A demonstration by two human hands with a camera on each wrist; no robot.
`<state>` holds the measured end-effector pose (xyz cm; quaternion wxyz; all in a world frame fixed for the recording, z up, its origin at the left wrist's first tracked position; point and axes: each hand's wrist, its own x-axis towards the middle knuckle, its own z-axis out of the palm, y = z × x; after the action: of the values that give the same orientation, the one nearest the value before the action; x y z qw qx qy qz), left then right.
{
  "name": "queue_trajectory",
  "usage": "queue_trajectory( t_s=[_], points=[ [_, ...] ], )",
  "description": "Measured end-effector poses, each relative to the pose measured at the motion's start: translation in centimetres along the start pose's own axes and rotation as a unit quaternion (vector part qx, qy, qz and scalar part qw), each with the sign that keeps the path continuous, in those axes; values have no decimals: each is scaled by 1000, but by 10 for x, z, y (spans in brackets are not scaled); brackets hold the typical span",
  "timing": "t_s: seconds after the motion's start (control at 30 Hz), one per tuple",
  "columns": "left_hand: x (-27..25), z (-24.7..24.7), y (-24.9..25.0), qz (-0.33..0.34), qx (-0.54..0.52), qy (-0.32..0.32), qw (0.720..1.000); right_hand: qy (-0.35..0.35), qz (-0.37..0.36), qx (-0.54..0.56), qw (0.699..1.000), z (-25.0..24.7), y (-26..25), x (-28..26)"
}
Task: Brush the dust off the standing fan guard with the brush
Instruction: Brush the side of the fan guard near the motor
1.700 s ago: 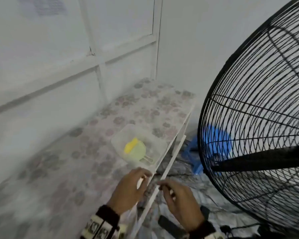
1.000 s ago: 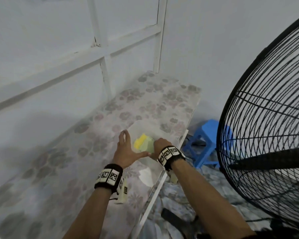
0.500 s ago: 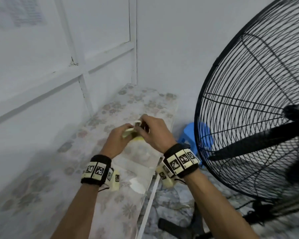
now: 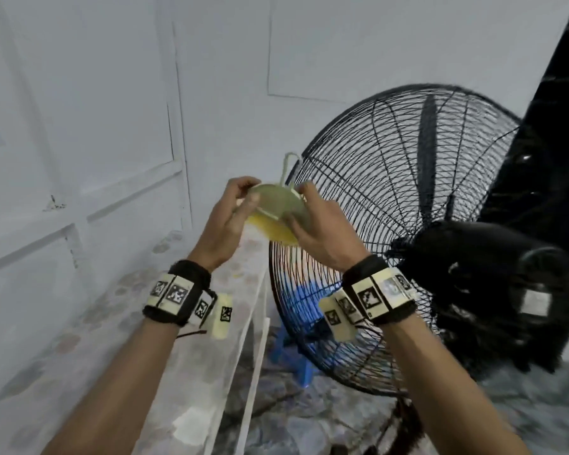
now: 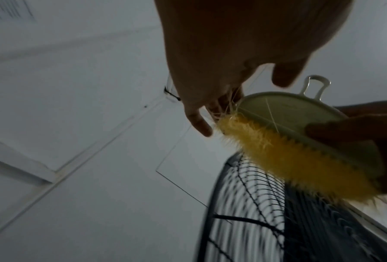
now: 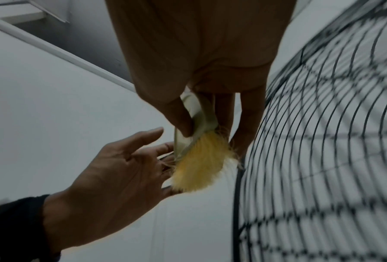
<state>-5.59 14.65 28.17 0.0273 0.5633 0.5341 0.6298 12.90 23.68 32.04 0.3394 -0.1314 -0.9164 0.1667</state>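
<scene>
Both hands have lifted the brush (image 4: 276, 211) up from the bench (image 4: 191, 372) and carried it right, close to the fan guard (image 4: 391, 198).

Now the brush is up in the air, between the 2 hands, just left of the near rim of the black wire guard. Its yellow bristles (image 5: 284, 159) point down and its pale green back faces up, with a small loop at the far end. I cannot tell if the bristles touch the wires.

The right hand (image 4: 322, 234) holds the brush, with the thumb on the green back and the fingers (image 6: 246, 122) curled round the other side.

The left hand (image 4: 224, 224) is loose and open. Its fingertips (image 6: 165, 147) only touch the left end of the brush.

A blue stool (image 4: 293, 310) shows on the floor behind the guard. The bench with the flower cover is at the left, by the white wall (image 4: 79, 93).
</scene>
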Motion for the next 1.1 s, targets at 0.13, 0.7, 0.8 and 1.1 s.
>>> queue_trajectory(
  t_s=[0.13, 0.7, 0.8, 1.1],
  points=[
    [51, 38, 26, -42, -15, 60, 997, 90, -7, -60, 994, -74, 9, 14],
    [88, 90, 6, -84, 101, -18, 991, 146, 5, -347, 927, -140, 43, 133],
    [88, 92, 1, -87, 87, -3, 992, 101, -63, -309, 944, -99, 31, 118],
    [83, 99, -4, -85, 35, 31, 995, 293, -54, -234, 926, -119, 40, 126]
  ],
)
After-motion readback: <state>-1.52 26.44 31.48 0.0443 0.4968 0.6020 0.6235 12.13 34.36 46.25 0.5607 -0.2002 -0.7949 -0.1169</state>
